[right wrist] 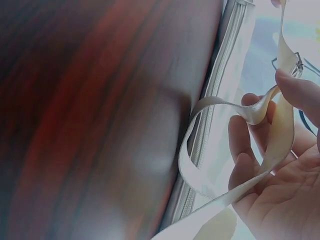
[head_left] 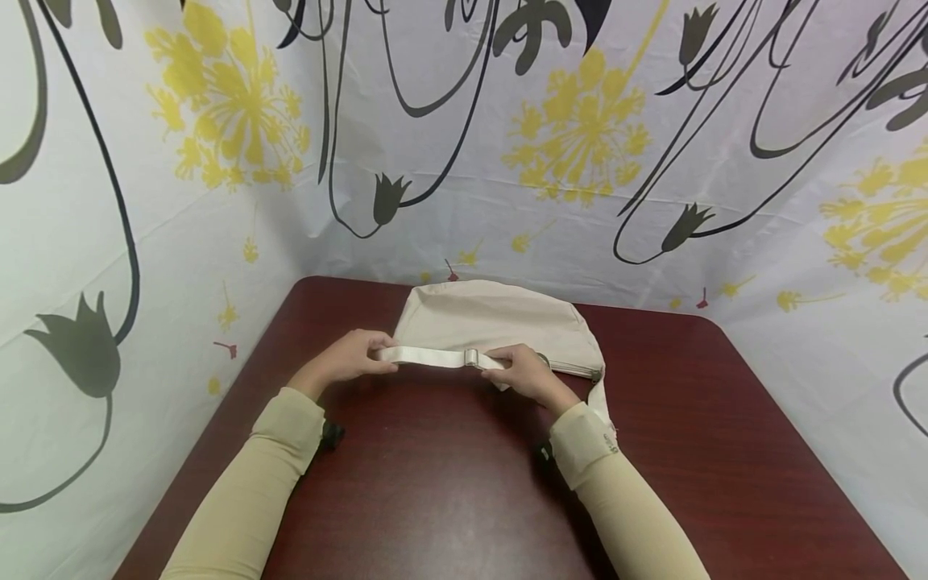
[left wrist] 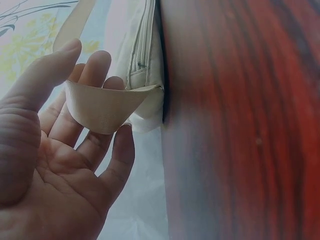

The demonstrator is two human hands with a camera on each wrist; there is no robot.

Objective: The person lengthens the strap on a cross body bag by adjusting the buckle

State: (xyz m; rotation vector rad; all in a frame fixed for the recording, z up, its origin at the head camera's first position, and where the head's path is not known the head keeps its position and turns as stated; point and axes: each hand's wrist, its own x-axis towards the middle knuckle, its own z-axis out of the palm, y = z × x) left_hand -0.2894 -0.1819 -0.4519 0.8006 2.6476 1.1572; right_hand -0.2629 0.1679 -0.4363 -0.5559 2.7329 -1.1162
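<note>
A cream fabric bag (head_left: 493,318) lies at the far side of the table, its zipper (head_left: 574,368) facing the person. In front of it, a flat cream strap (head_left: 431,357) stretches between both hands. My left hand (head_left: 348,356) holds the strap's left part between thumb and fingers; in the left wrist view the strap (left wrist: 102,107) loops across the fingers. Close to a metal slide buckle (head_left: 472,358), my right hand (head_left: 528,372) pinches the strap. The right wrist view shows a loose strap loop (right wrist: 187,155) hanging beside the bag's zipper (right wrist: 220,75).
The dark red-brown table (head_left: 435,483) carries the bag near its back edge. Patterned white sheeting (head_left: 464,234) rises behind and on both sides. A further strap length (head_left: 600,403) trails from the bag's right end, partly behind the right forearm.
</note>
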